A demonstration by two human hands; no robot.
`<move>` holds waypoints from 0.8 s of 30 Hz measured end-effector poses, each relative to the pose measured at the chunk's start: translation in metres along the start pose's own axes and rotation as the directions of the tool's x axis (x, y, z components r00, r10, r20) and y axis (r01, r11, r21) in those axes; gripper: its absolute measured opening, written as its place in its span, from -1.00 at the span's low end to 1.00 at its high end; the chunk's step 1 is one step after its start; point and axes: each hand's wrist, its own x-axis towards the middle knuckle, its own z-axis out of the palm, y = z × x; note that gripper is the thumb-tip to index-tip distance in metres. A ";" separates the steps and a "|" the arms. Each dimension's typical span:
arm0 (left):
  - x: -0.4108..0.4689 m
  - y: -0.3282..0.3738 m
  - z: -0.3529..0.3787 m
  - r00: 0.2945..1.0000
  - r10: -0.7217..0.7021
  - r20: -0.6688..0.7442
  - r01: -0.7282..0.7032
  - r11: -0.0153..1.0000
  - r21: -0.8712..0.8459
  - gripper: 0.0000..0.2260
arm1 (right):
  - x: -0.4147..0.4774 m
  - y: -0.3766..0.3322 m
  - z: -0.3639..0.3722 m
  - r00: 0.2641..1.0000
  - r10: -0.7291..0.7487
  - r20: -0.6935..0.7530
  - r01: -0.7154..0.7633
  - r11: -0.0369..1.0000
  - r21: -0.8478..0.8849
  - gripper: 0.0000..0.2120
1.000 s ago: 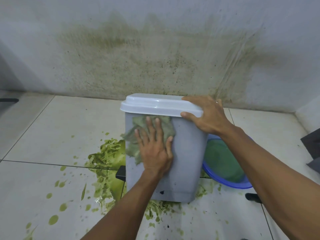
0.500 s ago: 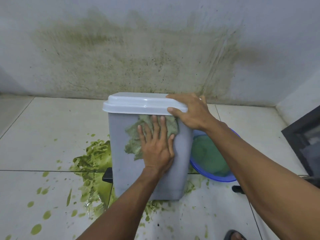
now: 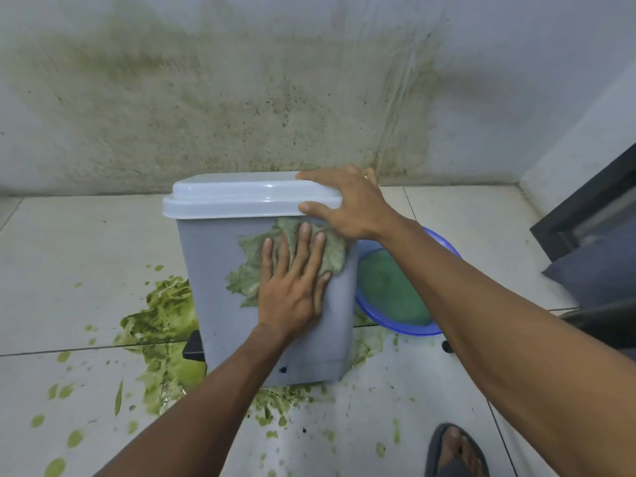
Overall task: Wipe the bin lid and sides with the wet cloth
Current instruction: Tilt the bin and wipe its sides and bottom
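Note:
A grey pedal bin [image 3: 220,304] with a pale lid [image 3: 241,197] stands on the tiled floor, tilted a little toward me. My left hand [image 3: 292,287] presses a green-stained wet cloth [image 3: 254,266] flat against the bin's near side, fingers straight and spread. My right hand [image 3: 347,204] grips the lid's right corner, thumb on the front rim and fingers over the top. Part of the cloth is hidden under my left palm.
Green slime [image 3: 161,315] is spattered on the floor left of and below the bin. A blue basin [image 3: 409,325] with greenish water sits right behind the bin. The stained wall [image 3: 241,98] is close behind. My sandalled foot [image 3: 454,452] is at bottom right; dark furniture [image 3: 592,215] at right.
My left hand has slid the cloth rightward across the bin's side, toward the right edge. The right hand keeps its hold on the lid corner. The camera view shifted.

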 end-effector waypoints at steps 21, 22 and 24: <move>-0.024 0.011 0.010 0.874 0.431 0.224 -0.432 0.901 -0.047 -0.47 | 0.005 0.000 0.004 0.999 0.029 -0.045 -0.027 0.999 0.035 -0.53; -0.041 0.012 0.014 0.811 0.514 0.281 -0.516 0.854 -0.072 -0.47 | 0.006 0.000 0.004 0.999 0.030 -0.043 -0.029 0.999 0.023 -0.53; -0.079 0.001 0.017 0.640 0.653 0.404 -0.666 0.734 -0.133 -0.44 | 0.005 0.001 0.005 0.999 0.031 -0.031 -0.030 0.999 0.015 -0.53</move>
